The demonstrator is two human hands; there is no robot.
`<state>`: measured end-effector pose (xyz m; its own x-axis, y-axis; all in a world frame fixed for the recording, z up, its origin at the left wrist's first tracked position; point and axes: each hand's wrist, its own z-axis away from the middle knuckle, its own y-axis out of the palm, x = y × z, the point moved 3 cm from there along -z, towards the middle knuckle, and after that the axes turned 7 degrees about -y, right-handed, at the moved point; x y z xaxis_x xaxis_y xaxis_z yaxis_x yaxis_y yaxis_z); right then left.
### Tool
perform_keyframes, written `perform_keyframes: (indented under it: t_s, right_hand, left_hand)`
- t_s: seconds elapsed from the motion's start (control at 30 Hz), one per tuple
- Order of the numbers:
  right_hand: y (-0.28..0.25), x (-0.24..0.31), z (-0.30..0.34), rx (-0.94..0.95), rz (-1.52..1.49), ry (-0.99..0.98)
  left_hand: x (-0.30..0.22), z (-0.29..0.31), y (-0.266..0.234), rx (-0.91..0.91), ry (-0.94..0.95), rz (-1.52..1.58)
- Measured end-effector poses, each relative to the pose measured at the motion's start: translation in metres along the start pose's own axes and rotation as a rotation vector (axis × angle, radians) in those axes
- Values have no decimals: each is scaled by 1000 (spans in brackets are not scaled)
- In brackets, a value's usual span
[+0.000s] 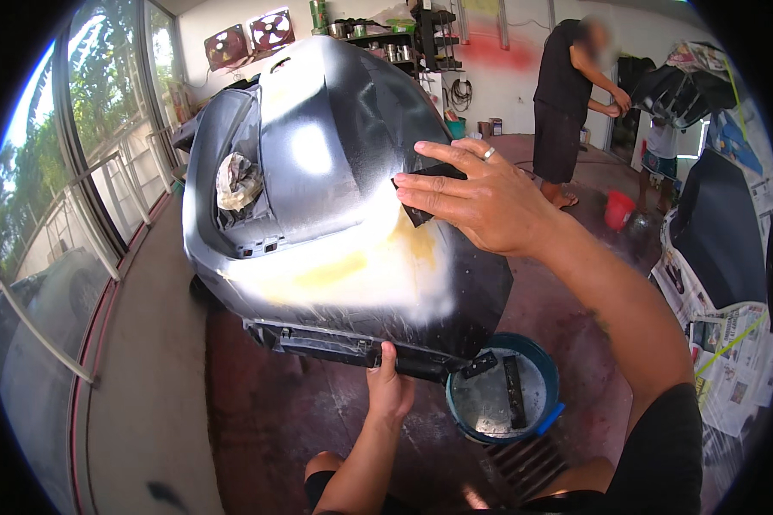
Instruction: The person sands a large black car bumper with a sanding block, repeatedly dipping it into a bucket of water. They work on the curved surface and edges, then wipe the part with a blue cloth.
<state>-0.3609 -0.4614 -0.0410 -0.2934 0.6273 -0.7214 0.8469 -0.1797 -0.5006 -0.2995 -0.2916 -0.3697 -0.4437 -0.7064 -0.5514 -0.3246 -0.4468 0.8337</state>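
Observation:
A large car bumper [305,163], painted black and grey with white and yellowish patches, stretches away in front of me. My right hand [489,193], a ring on one finger, presses a black piece of sandpaper [419,215] flat against its right side. Low on the near side, my left hand [391,390] grips the bumper's lower edge, thumb up and the other fingers hidden underneath. Crumpled paper [239,182] sits in the opening at the bumper's left.
Below the bumper's right end stands a blue bucket [551,360] of cloudy water with dark strips in it. Newspaper-covered parts [734,343] line the right. A person in black [560,94] stands farther back near a red bucket [618,209]. Glass doors [103,94] run along the left.

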Motion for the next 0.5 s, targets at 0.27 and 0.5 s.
perform_keyframes:
  t_s: [0.27, 0.5]
  right_hand:
    - [-11, 7, 0, 98, -83, -95]
    - [-10, 23, -4, 167, -141, -110]
  left_hand:
    - [-2, -1, -5, -3, -13, 12]
    - [-6, 1, 9, 3, -28, 45]
